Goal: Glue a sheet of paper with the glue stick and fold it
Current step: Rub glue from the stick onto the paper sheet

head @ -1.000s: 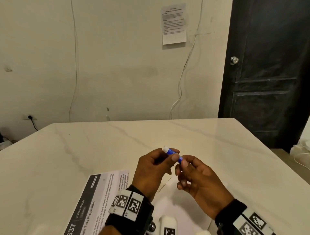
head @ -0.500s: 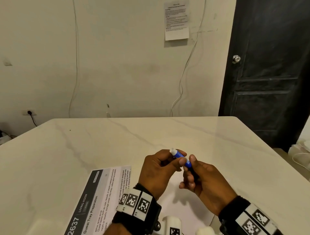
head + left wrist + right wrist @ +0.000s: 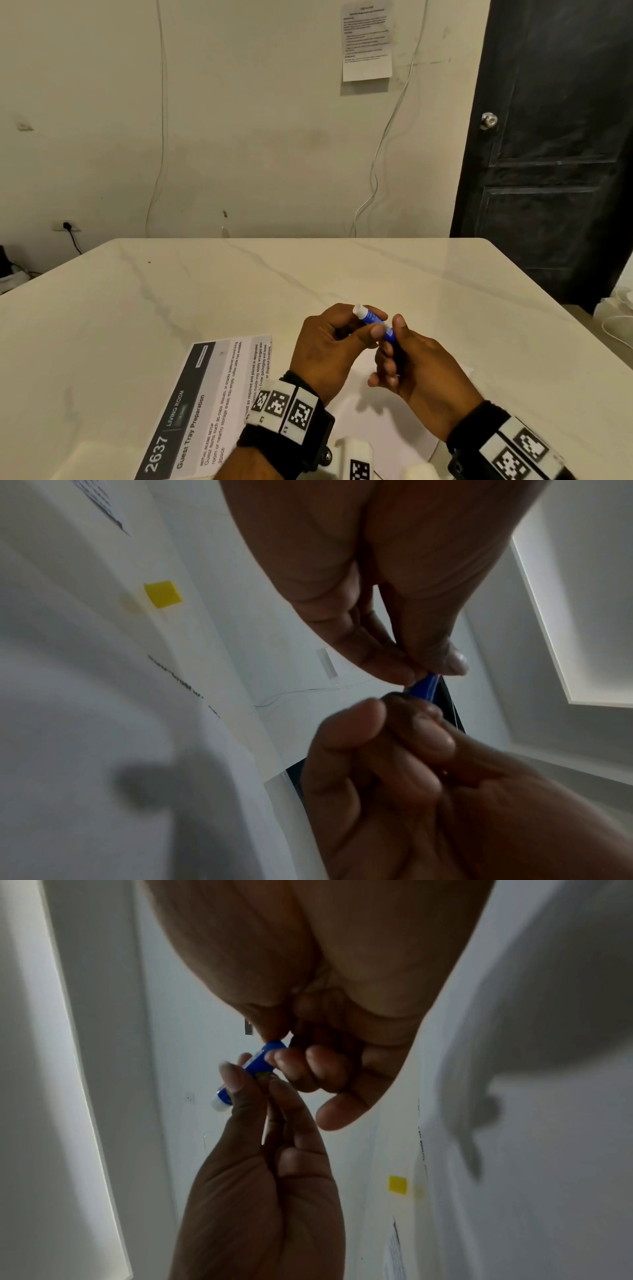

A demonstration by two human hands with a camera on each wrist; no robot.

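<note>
Both hands hold the glue stick (image 3: 375, 323) above the counter (image 3: 205, 291): left hand (image 3: 330, 349) fingers pinch the barrel, right hand (image 3: 416, 368) curls round its base, probably twisting. The sheet of paper (image 3: 383, 421) lies beneath.

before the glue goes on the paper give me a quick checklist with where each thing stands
1. Glue stick held: ok, left hand and right hand both grip it above the table.
2. White tip uncovered: ok, it shows past the left fingers.
3. Cap still on the other end: cannot tell.
4. Blank sheet lies under the hands: ok.
5. Sheet held down: not ok, no hand touches it.
6. Printed sheet out of the way: not ok, beside the blank one; overlap unclear.
</note>
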